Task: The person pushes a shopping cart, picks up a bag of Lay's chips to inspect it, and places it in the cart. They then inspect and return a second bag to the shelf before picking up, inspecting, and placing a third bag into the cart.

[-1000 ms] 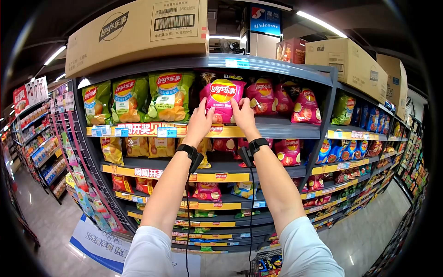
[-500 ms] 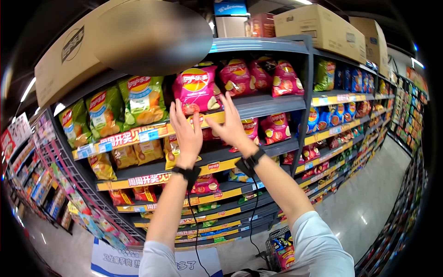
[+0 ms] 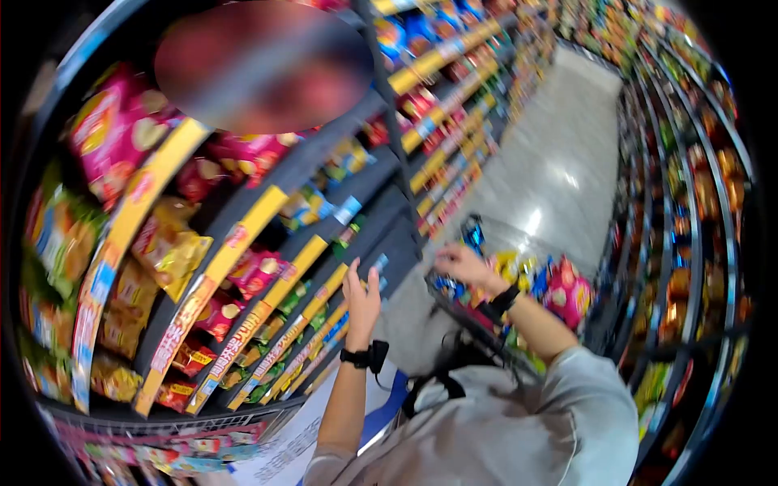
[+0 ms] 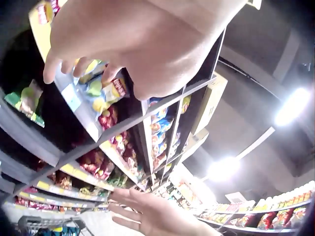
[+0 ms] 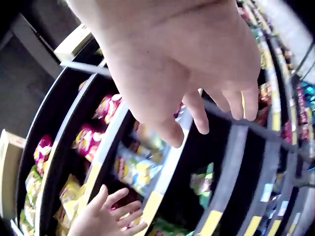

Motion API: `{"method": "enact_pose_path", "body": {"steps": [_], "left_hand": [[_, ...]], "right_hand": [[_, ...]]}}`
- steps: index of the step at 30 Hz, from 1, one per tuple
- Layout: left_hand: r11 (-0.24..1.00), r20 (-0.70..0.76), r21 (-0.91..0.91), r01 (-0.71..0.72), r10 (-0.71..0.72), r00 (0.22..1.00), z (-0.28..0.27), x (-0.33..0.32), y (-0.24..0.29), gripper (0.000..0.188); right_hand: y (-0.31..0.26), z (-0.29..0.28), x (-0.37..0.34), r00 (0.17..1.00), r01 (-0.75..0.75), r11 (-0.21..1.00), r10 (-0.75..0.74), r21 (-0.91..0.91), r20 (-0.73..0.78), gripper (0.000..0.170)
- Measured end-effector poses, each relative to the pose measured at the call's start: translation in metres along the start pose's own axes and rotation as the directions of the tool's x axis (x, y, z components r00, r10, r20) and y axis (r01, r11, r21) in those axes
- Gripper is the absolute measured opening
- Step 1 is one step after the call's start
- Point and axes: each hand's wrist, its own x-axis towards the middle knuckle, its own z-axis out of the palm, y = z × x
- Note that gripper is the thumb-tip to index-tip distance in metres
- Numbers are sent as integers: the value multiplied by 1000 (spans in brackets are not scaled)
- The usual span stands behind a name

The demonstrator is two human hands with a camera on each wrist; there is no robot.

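Your L hand [image 3: 362,304] is empty, fingers extended, near the snack shelves [image 3: 243,233]. Your R hand [image 3: 462,266] is also empty, fingers loosely spread, by the cart [image 3: 476,326]; contact unclear. Pink bag [image 3: 567,295] sits in cart w/ other pkgs; shelf chip bag [image 3: 113,138] at L of head view.

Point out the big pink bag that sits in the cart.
The pink bag at the right side of the cart, head view; other pink bags seen clearly sit on shelves.
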Motion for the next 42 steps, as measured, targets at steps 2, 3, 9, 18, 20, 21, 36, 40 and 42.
{"method": "enact_pose_path", "body": {"steps": [2, 3, 9, 18, 20, 21, 36, 40, 42], "left_hand": [[999, 113, 26, -27, 24, 993, 28, -6, -9, 47], [999, 193, -28, 26, -20, 981, 46, -10, -22, 47], [1000, 537, 15, -13, 3, 844, 155, -20, -26, 46], [989, 856, 138, 46, -142, 498, 318, -58, -39, 53], [988, 867, 157, -6, -135, 480, 343, -71, -54, 53], [985, 866, 162, -64, -111, 488, 354, -76, -58, 54], [952, 949, 175, 249, -231, 215, 480, -136, 14, 49], [930, 929, 99, 354, -214, 301, 516, -158, 32, 68], [991, 974, 122, 59, -131, 187, 519, -157, 44, 77]], "right_hand": [[56, -34, -36, 955, -268, 951, 284, 156, -90, 33], [75, -51, -58, 939, -271, 945, 301, 182, -164, 33], [178, -95, -146, 666, -400, 702, 664, 589, -340, 30], [269, -66, -173, 566, -562, 512, 811, 650, -149, 35], [289, -51, -174, 621, -467, 550, 761, 692, -185, 35], [290, -49, -174, 580, -461, 485, 799, 743, -162, 34], [316, -101, -262, 284, 161, -157, 953, 974, 107, 80], [342, -113, -280, 311, 420, -215, 947, 882, 82, 86], [340, -124, -280, 329, 388, -201, 942, 899, 69, 77]]}}
